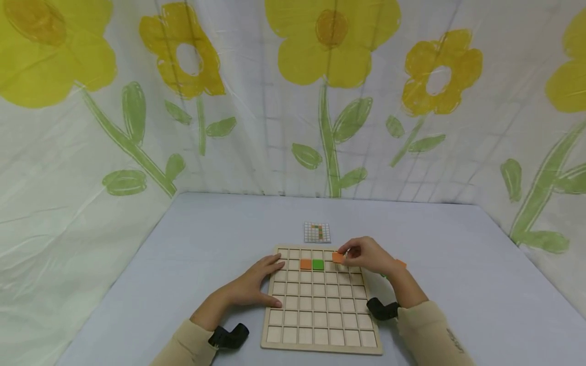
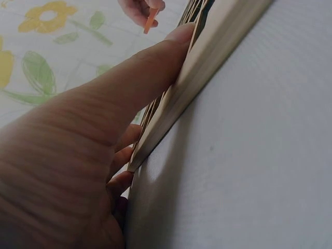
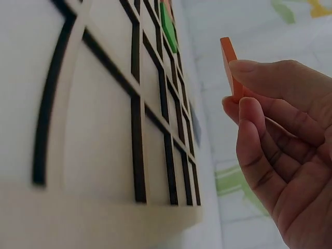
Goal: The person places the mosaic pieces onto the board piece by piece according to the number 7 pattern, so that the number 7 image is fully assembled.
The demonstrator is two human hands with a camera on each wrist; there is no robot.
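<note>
A wooden grid board [image 1: 322,348] lies on the table, with an orange tile [image 1: 305,264] and a green tile [image 1: 318,265] side by side in its second row from the far edge. My right hand [image 1: 368,254] pinches another orange tile [image 3: 231,67] between thumb and fingertips, above the board's far right part. In the right wrist view this tile is tilted on edge, clear of the grid. My left hand [image 1: 249,284] rests along the board's left edge, its fingers spread and the thumb [image 2: 179,36] lying on the frame.
Beyond the board's far edge lies a small card [image 1: 317,232] printed with a coloured grid pattern. Behind the right wrist, partly hidden, are an orange tile [image 1: 401,264] and a bit of green. A flower-printed curtain [image 1: 256,127] hangs behind the table [image 1: 220,223].
</note>
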